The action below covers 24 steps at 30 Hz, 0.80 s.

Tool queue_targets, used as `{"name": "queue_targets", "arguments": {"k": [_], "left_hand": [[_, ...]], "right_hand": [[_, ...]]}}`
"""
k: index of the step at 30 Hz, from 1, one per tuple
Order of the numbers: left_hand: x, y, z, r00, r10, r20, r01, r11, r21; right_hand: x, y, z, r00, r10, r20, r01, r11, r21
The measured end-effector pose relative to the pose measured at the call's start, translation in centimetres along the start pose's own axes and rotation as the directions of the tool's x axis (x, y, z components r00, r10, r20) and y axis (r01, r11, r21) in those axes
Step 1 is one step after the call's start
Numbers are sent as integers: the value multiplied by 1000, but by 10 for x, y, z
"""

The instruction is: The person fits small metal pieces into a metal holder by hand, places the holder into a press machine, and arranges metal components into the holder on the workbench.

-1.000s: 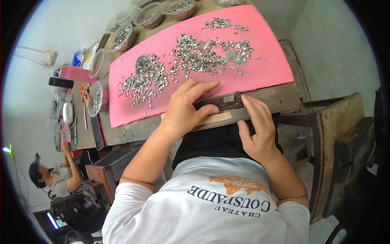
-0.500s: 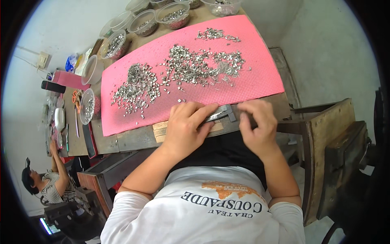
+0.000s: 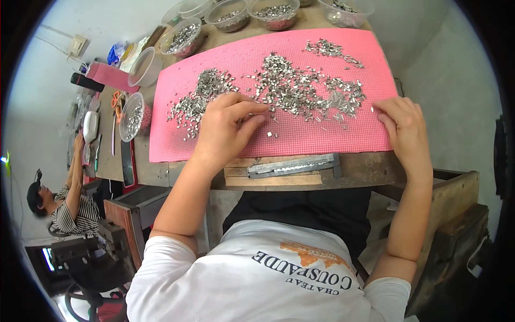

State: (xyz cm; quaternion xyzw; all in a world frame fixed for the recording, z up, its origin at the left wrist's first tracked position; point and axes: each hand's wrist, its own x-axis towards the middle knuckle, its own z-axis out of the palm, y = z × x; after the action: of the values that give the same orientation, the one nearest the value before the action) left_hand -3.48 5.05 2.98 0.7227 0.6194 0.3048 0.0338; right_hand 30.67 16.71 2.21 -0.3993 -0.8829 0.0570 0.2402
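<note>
My left hand point(image 3: 228, 129) reaches over the pink textured mat point(image 3: 322, 144), beside loose heaps of small silvery metal pieces point(image 3: 289, 80). Its thumb and forefinger are apart, tips close to a few stray bits. At the mat's right edge my right hand point(image 3: 405, 126) is curled, a tiny bright metal piece point(image 3: 373, 109) at its fingertips. Between my arms, at the table's front edge, a narrow grey metal channel point(image 3: 292, 166) lies on a wooden strip point(image 3: 273, 180). A row of small shiny pieces shows inside the channel. Neither hand touches it.
Clear plastic tubs of metal pieces point(image 3: 227, 16) line the table's far side. At the left are another tub point(image 3: 135, 119), a dark phone-like slab point(image 3: 127, 163), orange-handled scissors point(image 3: 116, 99) and a pink bottle point(image 3: 110, 76). A person in a striped shirt point(image 3: 80, 214) sits farther left.
Both hands have left the metal channel. My left hand has moved forward onto the mat by the metal pieces, my right hand outward to the mat's right edge. The view has shifted.
</note>
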Motion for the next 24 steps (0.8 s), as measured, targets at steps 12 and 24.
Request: {"name": "queue_targets", "arguments": {"k": [12,24], "left_hand": [[9,21,13,978,122,167,-154,969,193],[10,39,18,941,240,239,-294,930,222]], "right_hand": [[8,-13,10,991,-104,-84,112,990,90],[-32,-57,9,975,118,-188,-17,884,468]]}}
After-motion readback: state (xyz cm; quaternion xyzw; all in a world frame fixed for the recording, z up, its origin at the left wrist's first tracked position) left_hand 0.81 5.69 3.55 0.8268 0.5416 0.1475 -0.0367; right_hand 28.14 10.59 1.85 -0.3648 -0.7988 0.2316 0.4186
